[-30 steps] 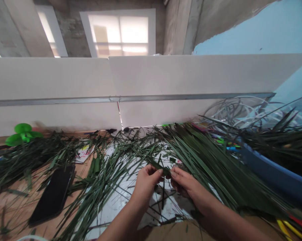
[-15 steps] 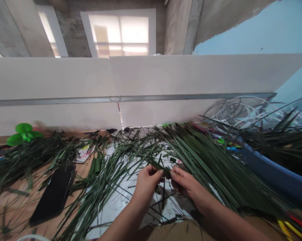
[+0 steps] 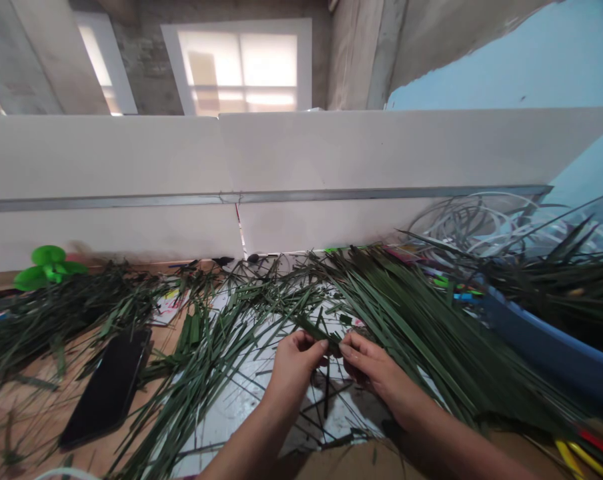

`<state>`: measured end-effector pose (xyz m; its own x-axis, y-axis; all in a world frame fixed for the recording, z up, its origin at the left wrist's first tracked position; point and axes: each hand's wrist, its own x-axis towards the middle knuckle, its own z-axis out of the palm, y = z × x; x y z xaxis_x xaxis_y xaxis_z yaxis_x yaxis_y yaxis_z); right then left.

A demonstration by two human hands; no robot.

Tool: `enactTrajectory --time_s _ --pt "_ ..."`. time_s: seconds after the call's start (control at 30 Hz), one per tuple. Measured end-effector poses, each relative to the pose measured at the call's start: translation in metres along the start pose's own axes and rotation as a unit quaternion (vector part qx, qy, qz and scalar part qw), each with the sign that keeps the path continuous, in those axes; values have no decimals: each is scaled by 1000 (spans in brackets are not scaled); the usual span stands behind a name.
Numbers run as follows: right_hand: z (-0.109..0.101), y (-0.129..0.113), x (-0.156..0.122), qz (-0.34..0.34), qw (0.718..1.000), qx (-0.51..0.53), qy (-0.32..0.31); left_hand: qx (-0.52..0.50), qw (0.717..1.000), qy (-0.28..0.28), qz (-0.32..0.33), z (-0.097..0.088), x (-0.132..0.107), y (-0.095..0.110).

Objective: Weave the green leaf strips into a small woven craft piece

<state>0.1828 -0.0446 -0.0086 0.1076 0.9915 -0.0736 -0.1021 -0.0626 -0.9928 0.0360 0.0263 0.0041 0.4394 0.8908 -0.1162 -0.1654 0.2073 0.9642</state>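
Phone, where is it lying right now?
In the head view, the black smartphone lies on the wooden table at lower left, among loose palm leaf strips and to the left of the person's left hand.

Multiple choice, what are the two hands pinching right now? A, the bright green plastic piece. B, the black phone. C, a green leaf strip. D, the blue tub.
C: the left hand and right hand both grip a green leaf strip between their fingers.
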Motion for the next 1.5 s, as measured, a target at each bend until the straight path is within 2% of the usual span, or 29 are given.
enactTrajectory --time_s 0.3,0.73,0.9,1.1,1.23,1.5 --pt "2 1 -2 -16 1000 -10 11 44 999 6 0 1 2 -9" --pt "0 7 4 -38 999 -21 22 10 1000 -27 1 0 2 -14" --pt "-1 5 3 -45 998 -24 26 -4 999 -40 21 1 0 -7" --pt "-1 5 3 -50 998 -24 28 -6 1000 -4 23 -2 -1 3" --pt "-3 8 4 -48 998 -25 25 -5 999 1 35 -3 1 1" --pt "-2 9 5 -51 998 -16 26 -15 998 -33 44 -1 0 -6"
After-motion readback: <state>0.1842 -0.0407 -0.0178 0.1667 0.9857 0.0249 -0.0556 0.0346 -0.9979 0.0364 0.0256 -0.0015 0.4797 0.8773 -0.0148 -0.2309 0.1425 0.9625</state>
